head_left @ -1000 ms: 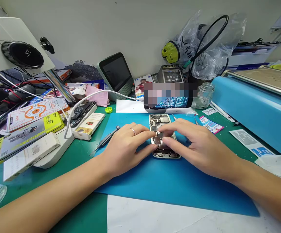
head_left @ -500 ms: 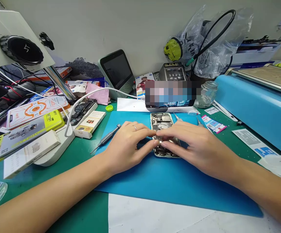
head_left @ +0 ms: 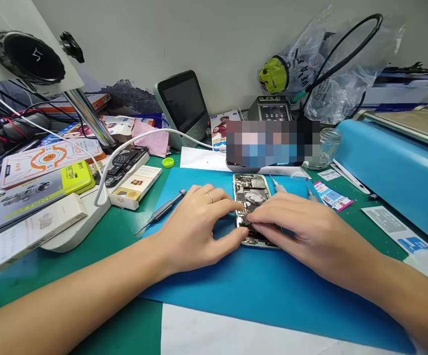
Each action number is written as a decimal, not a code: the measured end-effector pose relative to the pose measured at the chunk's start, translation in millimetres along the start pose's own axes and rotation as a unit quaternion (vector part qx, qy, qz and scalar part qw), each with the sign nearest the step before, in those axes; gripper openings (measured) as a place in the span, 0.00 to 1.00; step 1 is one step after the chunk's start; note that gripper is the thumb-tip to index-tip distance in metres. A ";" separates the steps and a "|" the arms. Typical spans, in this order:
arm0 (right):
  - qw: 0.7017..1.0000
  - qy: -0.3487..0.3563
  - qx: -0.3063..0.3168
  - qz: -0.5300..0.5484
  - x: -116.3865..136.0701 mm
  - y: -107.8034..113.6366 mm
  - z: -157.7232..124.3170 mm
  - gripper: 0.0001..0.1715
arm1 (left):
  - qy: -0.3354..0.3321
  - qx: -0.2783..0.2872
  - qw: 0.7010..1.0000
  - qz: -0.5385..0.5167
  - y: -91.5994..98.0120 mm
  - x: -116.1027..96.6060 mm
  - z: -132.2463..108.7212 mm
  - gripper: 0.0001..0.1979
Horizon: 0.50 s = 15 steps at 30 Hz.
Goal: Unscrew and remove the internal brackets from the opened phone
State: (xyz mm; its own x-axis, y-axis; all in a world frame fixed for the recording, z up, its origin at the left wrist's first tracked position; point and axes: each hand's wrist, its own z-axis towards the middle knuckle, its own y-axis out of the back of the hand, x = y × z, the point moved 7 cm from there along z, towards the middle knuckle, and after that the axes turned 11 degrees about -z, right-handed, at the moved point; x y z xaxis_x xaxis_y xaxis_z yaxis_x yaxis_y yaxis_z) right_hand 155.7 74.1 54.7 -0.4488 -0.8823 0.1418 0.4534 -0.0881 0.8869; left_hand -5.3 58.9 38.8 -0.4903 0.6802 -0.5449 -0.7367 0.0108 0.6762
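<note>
An opened phone [head_left: 253,192] with its internals exposed lies on a blue mat [head_left: 258,286]. My left hand [head_left: 199,222], a ring on one finger, rests at the phone's left edge, fingers curled with thumb and fingertips pressing on its middle. My right hand [head_left: 299,227] comes in from the right, fingertips pinched together over the same spot inside the phone. What the fingertips grip is too small to name. A small screwdriver [head_left: 160,213] lies on the mat's left edge, close to my left hand.
Boxes [head_left: 32,197], a white cable [head_left: 125,153] and a microscope stand [head_left: 84,118] crowd the left. A tablet [head_left: 182,106], a glass jar [head_left: 325,148] and bagged tools [head_left: 332,74] stand at the back. A blue machine [head_left: 395,167] fills the right. Tweezers [head_left: 278,186] lie beside the phone.
Both hands slid a little down the phone toward its lower half, uncovering more of its upper part. The view shifted slightly right.
</note>
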 end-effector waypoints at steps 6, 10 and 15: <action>0.999 0.035 0.005 -0.031 2.5 -5.3 0.4 0.10 | 0.019 -0.026 0.999 0.018 3.2 0.7 -3.3 0.12; 0.998 0.040 0.007 -0.039 3.4 -7.1 2.0 0.11 | 0.023 -0.030 0.999 0.009 4.2 1.0 -3.1 0.12; 0.999 0.028 0.003 -0.018 1.6 -7.9 4.5 0.10 | 0.024 -0.045 0.999 0.004 5.6 2.5 -2.8 0.12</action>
State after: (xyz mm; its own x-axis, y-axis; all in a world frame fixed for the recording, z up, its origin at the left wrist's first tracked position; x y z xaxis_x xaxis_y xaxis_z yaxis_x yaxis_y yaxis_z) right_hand 147.9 75.5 49.9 -0.4206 -0.9034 0.0839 0.4327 -0.1185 0.8937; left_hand -12.0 58.6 39.8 -0.5162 0.6442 -0.5643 -0.7707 -0.0621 0.6341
